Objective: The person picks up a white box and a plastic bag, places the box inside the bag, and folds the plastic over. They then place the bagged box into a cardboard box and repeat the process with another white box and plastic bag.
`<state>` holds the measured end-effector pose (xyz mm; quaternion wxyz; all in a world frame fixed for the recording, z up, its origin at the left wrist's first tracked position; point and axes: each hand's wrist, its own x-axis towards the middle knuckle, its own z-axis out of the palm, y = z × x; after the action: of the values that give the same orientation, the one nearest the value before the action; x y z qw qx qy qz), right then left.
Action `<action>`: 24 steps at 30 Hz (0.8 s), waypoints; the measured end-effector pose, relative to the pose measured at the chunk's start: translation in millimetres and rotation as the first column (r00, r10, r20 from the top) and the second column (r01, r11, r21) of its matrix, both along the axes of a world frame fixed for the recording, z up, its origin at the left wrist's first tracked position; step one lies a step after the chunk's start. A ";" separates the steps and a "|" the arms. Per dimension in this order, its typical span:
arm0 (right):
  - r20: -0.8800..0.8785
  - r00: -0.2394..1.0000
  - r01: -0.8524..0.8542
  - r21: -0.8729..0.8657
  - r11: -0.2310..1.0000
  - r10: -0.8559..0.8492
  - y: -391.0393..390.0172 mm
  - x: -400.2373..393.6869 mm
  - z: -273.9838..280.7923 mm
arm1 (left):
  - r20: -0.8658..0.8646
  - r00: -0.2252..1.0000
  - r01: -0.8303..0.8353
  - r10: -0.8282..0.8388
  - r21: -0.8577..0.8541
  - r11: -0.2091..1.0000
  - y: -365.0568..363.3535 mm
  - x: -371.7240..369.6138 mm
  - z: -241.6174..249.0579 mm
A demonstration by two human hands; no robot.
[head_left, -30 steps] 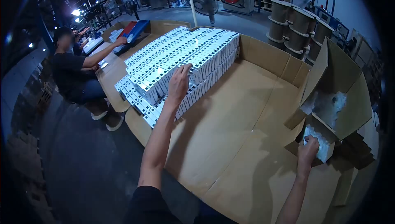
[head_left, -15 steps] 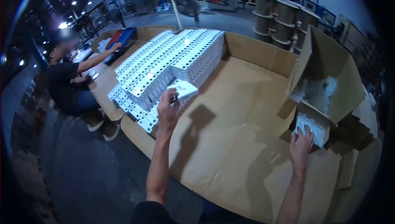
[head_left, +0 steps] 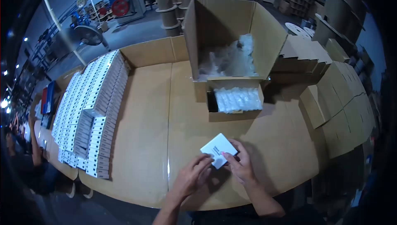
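A flat white box (head_left: 219, 148) with small dark print and a red mark is tilted over the near part of the cardboard-covered table. My right hand (head_left: 243, 165) grips its right side, thumb across the printed face. Against the lower left edge, the fingers of my left hand (head_left: 192, 177) are closed on the same box. Beyond my hands stands a small open carton (head_left: 225, 116) holding a row of bubble-wrapped packets (head_left: 237, 99).
Rows of stacked white boxes (head_left: 93, 101) fill the table's left side. A large open carton (head_left: 264, 39) with loose bubble wrap (head_left: 231, 61) stands behind the small one. Flat cardboard pieces (head_left: 347, 105) lie right. A person (head_left: 29, 159) sits far left.
The view has swung right. My left hand has brought the white box from beside the stack to the table's front. My right hand has left the small carton and now grips the box too.
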<state>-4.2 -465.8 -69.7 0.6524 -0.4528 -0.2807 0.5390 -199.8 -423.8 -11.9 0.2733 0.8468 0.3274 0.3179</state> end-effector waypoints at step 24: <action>0.761 0.514 0.287 0.282 0.916 -0.395 -20.8 121.8 77.0 | 0.045 0.886 -0.462 0.461 -0.004 0.887 369.5 198.9 44.4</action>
<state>117.5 -486.6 7.3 0.5726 -0.6526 -0.4819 0.1183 -0.9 -54.4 32.6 0.1943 0.7384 0.5120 0.3936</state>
